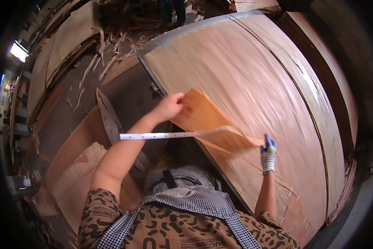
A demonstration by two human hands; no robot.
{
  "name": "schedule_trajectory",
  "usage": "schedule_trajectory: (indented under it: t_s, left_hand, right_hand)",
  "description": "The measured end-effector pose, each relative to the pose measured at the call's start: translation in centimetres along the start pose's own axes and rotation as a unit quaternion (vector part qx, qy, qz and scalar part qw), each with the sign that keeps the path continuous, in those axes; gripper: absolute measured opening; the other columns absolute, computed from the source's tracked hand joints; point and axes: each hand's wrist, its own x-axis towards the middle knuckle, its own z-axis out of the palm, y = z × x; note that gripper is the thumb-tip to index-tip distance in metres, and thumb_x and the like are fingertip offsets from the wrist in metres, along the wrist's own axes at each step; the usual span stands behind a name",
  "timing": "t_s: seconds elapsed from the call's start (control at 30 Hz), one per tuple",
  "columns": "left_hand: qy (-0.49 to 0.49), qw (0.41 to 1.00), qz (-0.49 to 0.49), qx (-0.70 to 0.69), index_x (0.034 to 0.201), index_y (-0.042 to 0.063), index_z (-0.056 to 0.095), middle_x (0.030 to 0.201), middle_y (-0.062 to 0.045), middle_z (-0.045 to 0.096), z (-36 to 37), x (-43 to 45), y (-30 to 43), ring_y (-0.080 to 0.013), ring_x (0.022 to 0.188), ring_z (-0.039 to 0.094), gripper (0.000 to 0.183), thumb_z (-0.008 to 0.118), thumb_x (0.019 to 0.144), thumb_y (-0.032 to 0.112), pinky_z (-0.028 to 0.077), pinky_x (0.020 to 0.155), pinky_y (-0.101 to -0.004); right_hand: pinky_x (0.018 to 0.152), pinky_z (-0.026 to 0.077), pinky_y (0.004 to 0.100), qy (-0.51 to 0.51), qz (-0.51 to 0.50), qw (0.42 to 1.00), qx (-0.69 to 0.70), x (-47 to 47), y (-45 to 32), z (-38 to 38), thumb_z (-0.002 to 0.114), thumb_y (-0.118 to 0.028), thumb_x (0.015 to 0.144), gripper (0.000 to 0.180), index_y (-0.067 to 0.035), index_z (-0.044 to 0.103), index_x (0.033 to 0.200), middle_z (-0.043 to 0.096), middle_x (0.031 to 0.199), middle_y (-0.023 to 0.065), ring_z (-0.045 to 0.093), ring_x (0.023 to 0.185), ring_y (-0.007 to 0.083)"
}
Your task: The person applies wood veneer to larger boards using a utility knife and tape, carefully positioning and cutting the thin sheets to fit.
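Note:
My bare left hand (171, 106) is closed on the upper left edge of a thin orange-brown wood veneer piece (205, 109). The piece is bent over itself above the near edge of a large pale veneer sheet (230, 62). At the piece's narrow right end is my right hand (269, 149), in a striped glove with blue-grey fingers, gripping its tip. A white strip (155, 136) with small dark marks runs from above my left forearm to the veneer piece; what bears it is unclear.
Stacked veneer sheets (71, 40) lie at the upper left, with torn veneer scraps (90, 70) on the floor beside them. More veneer (77, 168) lies at the lower left. Small white strips (291, 191) sit on the large sheet near my right forearm. A person's legs (172, 11) show at the top.

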Motion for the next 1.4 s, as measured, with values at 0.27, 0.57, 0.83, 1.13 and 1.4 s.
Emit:
schedule_trajectory:
  t_s: [0.27,0.57,0.83,1.13,1.4]
  left_hand:
    - [-0.055,0.995,-0.084,0.005,0.103,-0.001,0.054,0.092,-0.002,0.059,-16.5,7.6,-3.2,-0.0081,0.083,0.055,0.023,0.047,0.081,-0.003,0.045,0.072,-0.0227]
    - [-0.032,0.987,-0.141,0.072,0.091,-0.003,0.054,0.079,-0.005,0.06,-27.2,13.8,-8.7,-0.0101,0.07,0.053,0.018,0.05,0.075,0.004,0.044,0.064,-0.0261]
    - [-0.088,0.967,-0.132,0.201,0.117,-0.002,0.045,0.093,-0.012,0.06,-30.9,16.0,-9.6,-0.0217,0.083,0.058,0.048,0.056,0.071,0.008,0.045,0.077,-0.0298]
    - [-0.077,0.871,0.165,0.456,0.132,0.006,0.031,0.14,-0.013,0.023,-20.9,18.1,-10.7,-0.0301,0.131,0.019,0.069,0.063,0.075,0.031,0.016,0.105,-0.0459]
    - [-0.011,0.852,0.195,0.487,0.132,0.006,0.031,0.14,-0.009,0.025,-17.2,23.3,-12.4,-0.0245,0.131,0.02,0.068,0.058,0.078,0.037,0.015,0.106,-0.0432]
  right_hand:
    - [0.071,0.048,0.0308,-0.132,-0.011,0.989,0.068,12.4,-18.2,10.2,0.074,-0.013,0.066,0.023,-0.006,0.064,0.085,0.061,0.085,0.0098,0.059,0.078,0.0205]
    - [0.078,0.049,0.0352,-0.298,-0.126,0.946,-0.016,14.2,-32.9,12.1,0.076,-0.033,0.063,0.071,-0.009,0.044,0.122,0.051,0.118,0.0154,0.057,0.099,0.0256]
    - [0.066,0.048,0.0399,-0.111,0.07,0.989,-0.071,20.2,-33.2,19.4,0.068,-0.023,0.072,0.032,-0.008,0.056,0.097,0.059,0.095,0.0134,0.059,0.08,0.031]
    - [0.07,0.047,0.0421,-0.181,0.152,0.953,-0.192,25.0,-31.5,22.6,0.066,-0.025,0.072,0.032,-0.009,0.053,0.097,0.056,0.098,0.0145,0.057,0.083,0.0329]
    - [0.071,0.047,0.0415,-0.199,0.11,0.944,-0.239,28.5,-30.0,21.8,0.06,-0.023,0.076,0.019,-0.011,0.06,0.091,0.061,0.088,0.0146,0.058,0.082,0.0321]
